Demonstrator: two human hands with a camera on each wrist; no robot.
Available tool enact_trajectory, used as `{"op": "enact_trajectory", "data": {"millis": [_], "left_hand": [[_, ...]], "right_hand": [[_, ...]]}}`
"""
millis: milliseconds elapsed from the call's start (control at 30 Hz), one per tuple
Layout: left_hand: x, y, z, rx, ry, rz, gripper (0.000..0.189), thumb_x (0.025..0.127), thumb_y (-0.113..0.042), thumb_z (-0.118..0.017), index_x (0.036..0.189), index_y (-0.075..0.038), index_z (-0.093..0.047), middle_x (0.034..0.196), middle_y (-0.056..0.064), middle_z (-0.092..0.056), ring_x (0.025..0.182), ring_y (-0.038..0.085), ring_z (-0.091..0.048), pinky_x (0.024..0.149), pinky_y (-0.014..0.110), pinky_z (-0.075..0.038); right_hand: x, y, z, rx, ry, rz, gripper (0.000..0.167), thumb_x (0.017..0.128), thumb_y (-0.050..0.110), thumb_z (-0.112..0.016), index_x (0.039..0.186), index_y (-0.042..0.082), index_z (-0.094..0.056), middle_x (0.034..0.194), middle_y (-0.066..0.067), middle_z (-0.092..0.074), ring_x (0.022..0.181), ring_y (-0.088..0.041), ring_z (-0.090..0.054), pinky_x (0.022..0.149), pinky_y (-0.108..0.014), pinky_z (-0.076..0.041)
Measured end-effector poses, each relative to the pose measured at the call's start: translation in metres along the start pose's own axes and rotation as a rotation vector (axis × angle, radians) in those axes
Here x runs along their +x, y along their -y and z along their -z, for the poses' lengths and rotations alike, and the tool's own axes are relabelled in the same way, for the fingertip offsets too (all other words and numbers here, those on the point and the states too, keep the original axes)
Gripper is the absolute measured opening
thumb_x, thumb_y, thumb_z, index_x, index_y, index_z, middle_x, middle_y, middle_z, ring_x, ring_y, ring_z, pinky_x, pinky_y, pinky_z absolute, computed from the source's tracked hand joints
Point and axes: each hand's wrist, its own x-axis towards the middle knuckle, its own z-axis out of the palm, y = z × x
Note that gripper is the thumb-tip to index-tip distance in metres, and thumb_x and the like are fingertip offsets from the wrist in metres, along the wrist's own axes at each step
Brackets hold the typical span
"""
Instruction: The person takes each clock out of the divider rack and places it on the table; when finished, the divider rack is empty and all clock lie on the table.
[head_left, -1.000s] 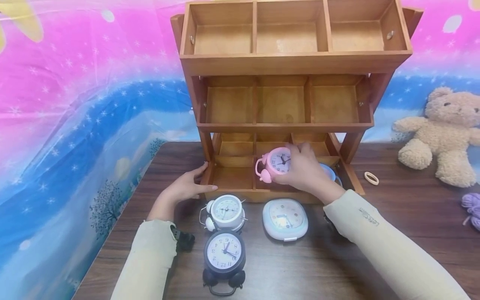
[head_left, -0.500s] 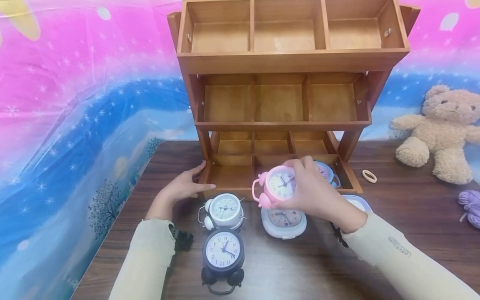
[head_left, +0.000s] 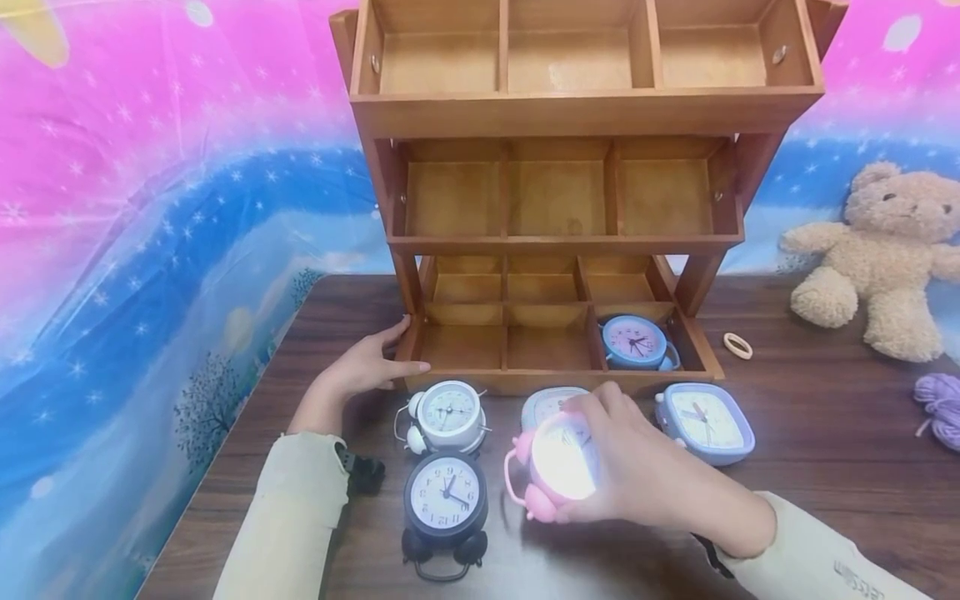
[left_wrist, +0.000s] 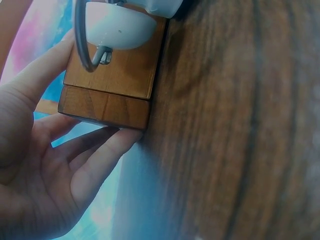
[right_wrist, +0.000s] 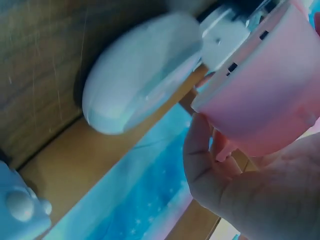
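Observation:
My right hand (head_left: 637,471) holds a pink twin-bell alarm clock (head_left: 562,458) above the table, its thumb and fingers round the casing. Glare whitens the dial. In the right wrist view, the pink clock's (right_wrist: 270,90) back and side show near a pale rounded clock (right_wrist: 142,75). My left hand (head_left: 363,367) rests against the lower left corner of a wooden rack (head_left: 472,383); the left wrist view shows straight fingers (left_wrist: 107,157) touching its end. Beside that hand stands a white twin-bell alarm clock (head_left: 448,412). A black alarm clock (head_left: 446,500) lies nearer me, bells toward me.
In the rack's lower right compartment sits a blue alarm clock (head_left: 633,340). A lavender-blue square clock (head_left: 705,421) lies right of the holding hand. Farther right are a beige ring (head_left: 737,346), a teddy bear (head_left: 881,250) and purple yarn (head_left: 939,408).
My right hand has brought the pink alarm clock out of the rack's lower middle compartment, toward me and over the table. The left hand has stayed at the rack's corner.

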Motion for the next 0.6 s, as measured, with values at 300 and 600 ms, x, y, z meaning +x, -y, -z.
{"op": "enact_trajectory", "data": {"millis": [300,600], "left_hand": [[0.001,0.000,0.001,0.015,0.002,-0.003,0.101,0.085,-0.051,-0.074,0.161,-0.025,-0.013,0.160,0.025,-0.023,0.104,0.035,-0.067,0.103,0.053,-0.045],[0.000,0.000,0.001,0.019,0.005,0.001,0.101,0.085,-0.051,-0.074,0.161,-0.024,-0.012,0.160,0.025,-0.023,0.105,0.036,-0.067,0.104,0.053,-0.044]], "right_hand": [[-0.023,0.001,-0.015,-0.095,-0.015,0.073,0.095,0.057,0.081,-0.075,0.117,0.011,-0.054,0.100,0.003,-0.044,0.092,-0.012,-0.042,0.073,-0.029,-0.047],[-0.029,-0.003,-0.029,-0.175,-0.020,0.098,0.100,0.058,0.087,-0.068,0.119,0.009,-0.055,0.101,0.003,-0.046,0.091,-0.013,-0.042,0.074,-0.034,-0.044]]}}
